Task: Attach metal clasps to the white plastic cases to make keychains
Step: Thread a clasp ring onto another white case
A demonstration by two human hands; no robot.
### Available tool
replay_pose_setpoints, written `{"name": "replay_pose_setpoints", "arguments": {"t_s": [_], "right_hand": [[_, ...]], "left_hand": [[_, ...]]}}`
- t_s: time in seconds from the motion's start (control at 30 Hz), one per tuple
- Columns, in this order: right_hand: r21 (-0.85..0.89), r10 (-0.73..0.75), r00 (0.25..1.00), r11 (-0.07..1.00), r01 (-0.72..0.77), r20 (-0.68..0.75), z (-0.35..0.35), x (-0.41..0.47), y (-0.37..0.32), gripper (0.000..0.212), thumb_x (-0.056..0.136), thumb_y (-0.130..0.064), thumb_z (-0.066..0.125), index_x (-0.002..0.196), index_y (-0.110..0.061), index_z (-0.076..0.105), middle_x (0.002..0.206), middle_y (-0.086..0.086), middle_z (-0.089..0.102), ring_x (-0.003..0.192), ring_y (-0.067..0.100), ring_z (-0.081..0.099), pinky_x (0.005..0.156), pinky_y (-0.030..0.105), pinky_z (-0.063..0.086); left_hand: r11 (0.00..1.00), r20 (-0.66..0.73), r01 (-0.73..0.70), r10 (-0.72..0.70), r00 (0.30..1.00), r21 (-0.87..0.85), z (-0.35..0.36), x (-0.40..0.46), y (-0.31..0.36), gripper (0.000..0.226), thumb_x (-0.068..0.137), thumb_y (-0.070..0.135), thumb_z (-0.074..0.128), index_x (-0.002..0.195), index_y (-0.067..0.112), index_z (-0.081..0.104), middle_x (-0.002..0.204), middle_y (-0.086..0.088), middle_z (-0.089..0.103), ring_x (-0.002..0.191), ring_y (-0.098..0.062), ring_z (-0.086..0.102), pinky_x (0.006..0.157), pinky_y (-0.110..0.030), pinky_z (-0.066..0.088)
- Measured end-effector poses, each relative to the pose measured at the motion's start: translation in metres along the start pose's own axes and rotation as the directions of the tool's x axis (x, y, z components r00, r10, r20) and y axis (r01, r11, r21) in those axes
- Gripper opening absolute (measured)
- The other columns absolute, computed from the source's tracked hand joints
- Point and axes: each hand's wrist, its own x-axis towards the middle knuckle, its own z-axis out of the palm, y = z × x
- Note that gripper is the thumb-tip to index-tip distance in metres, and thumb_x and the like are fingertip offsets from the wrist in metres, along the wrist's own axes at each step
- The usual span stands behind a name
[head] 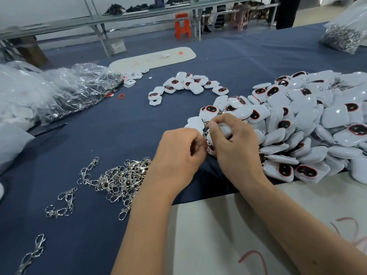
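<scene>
1. White rounded plastic case (223, 129) sits in the right hand (236, 143), fingers curled round it, raised just above the blue cloth-covered table (119, 135) at the near edge of the big heap of white cases (309, 124).
2. Silver metal clasp (208, 142) hangs between the two hands, its long axis roughly vertical; the left hand (178, 155) pinches it with curled fingertips, just left of the case.
3. Clasp and case meet at the case's left edge, so the joining move, I judge, runs rightward from the left fingers into the case; whether the clasp is already hooked on is hidden by the fingers.
4. Loose pile of silver clasps (123, 179) lies nearer the left hand, beside its wrist.
</scene>
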Motion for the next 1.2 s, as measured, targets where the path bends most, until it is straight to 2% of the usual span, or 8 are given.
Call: {"name": "replay_pose_setpoints", "arguments": {"t_s": [0.17, 0.23, 0.3, 0.4, 0.6, 0.8, 1.03, 1.2], "right_hand": [[0.016, 0.037, 0.999, 0.999, -0.037, -0.01, 0.001, 0.0, 0.0, 0.017, 0.1, -0.021, 0.061, 0.083, -0.019, 0.063, 0.064, -0.005, 0.06, 0.061, 0.022, 0.061, 0.063, 0.036, 0.053], [0.171, 0.134, 0.991, 0.977, -0.129, -0.016, 0.0, -0.001, -0.002, 0.017, 0.1, -0.019, 0.061, 0.084, -0.013, 0.061, 0.059, -0.005, 0.058, 0.051, 0.018, 0.057, 0.051, 0.03, 0.048], [0.412, 0.273, 0.961, 0.872, -0.264, 0.038, 0.0, -0.001, -0.006, 0.018, 0.102, -0.018, 0.059, 0.087, -0.009, 0.06, 0.056, -0.002, 0.052, 0.044, 0.011, 0.047, 0.041, 0.022, 0.039], [0.573, 0.36, 0.92, 0.726, -0.38, 0.155, -0.002, 0.001, -0.011, 0.018, 0.106, -0.022, 0.056, 0.091, -0.014, 0.059, 0.052, 0.001, 0.047, 0.039, 0.009, 0.038, 0.037, 0.018, 0.03], [0.645, 0.375, 0.873, 0.591, -0.485, 0.312, -0.002, 0.001, -0.014, 0.009, 0.107, -0.013, 0.048, 0.105, -0.009, 0.056, 0.058, 0.003, 0.048, 0.046, 0.012, 0.033, 0.044, 0.023, 0.02], [0.68, 0.27, 0.87, 0.544, -0.492, 0.413, -0.002, 0.001, -0.012, 0.017, 0.099, -0.003, 0.047, 0.112, -0.011, 0.056, 0.063, 0.006, 0.051, 0.052, 0.015, 0.037, 0.048, 0.026, 0.025], [0.611, 0.184, 0.913, 0.693, -0.383, 0.363, 0.004, -0.006, 0.001, 0.011, 0.103, -0.01, 0.062, 0.112, -0.008, 0.057, 0.068, 0.007, 0.061, 0.05, 0.013, 0.042, 0.044, 0.022, 0.035], [0.543, 0.187, 0.929, 0.768, -0.341, 0.319, 0.008, -0.006, 0.007, 0.016, 0.102, -0.012, 0.065, 0.112, -0.006, 0.054, 0.064, 0.003, 0.06, 0.046, 0.013, 0.04, 0.043, 0.022, 0.033]], "left_hand": [[0.998, -0.023, 0.06, -0.06, 0.998, 0.011, 0.003, 0.002, 0.001, 0.016, 0.088, 0.006, 0.066, 0.075, 0.016, 0.069, 0.073, 0.003, 0.067, 0.07, -0.018, 0.062, 0.07, -0.042, 0.053], [0.999, -0.075, 0.021, -0.025, 0.997, -0.045, 0.003, 0.004, 0.002, 0.013, 0.089, 0.007, 0.07, 0.079, 0.015, 0.071, 0.079, 0.004, 0.069, 0.075, -0.013, 0.063, 0.073, -0.037, 0.052], [0.99, -0.11, -0.034, 0.019, 0.994, -0.135, 0.002, 0.004, 0.003, 0.009, 0.09, 0.007, 0.073, 0.086, 0.015, 0.073, 0.086, 0.005, 0.07, 0.084, -0.01, 0.064, 0.075, -0.03, 0.052], [0.963, -0.145, -0.06, 0.022, 0.989, -0.261, 0.001, 0.002, 0.003, 0.016, 0.086, 0.004, 0.077, 0.09, 0.019, 0.075, 0.093, 0.008, 0.071, 0.096, -0.01, 0.067, 0.077, -0.028, 0.056], [0.961, -0.286, -0.08, 0.001, 0.958, -0.265, 0.003, 0.001, 0.001, 0.019, 0.085, 0.001, 0.076, 0.083, 0.019, 0.077, 0.084, 0.015, 0.074, 0.085, -0.004, 0.07, 0.073, -0.012, 0.051], [0.97, -0.309, -0.075, 0.0, 0.951, -0.233, 0.003, 0.002, -0.005, 0.015, 0.089, 0.0, 0.072, 0.086, 0.015, 0.075, 0.079, 0.011, 0.072, 0.078, -0.015, 0.07, 0.073, -0.027, 0.057], [0.997, -0.237, -0.027, 0.009, 0.972, -0.072, -0.006, 0.0, -0.009, 0.021, 0.085, -0.005, 0.07, 0.082, 0.015, 0.076, 0.076, 0.01, 0.073, 0.076, -0.009, 0.069, 0.073, -0.029, 0.055], [0.996, -0.14, 0.022, -0.01, 0.99, 0.084, -0.007, 0.005, -0.007, 0.019, 0.086, 0.001, 0.07, 0.077, 0.017, 0.073, 0.072, 0.005, 0.07, 0.072, -0.019, 0.065, 0.068, -0.04, 0.054]]}}
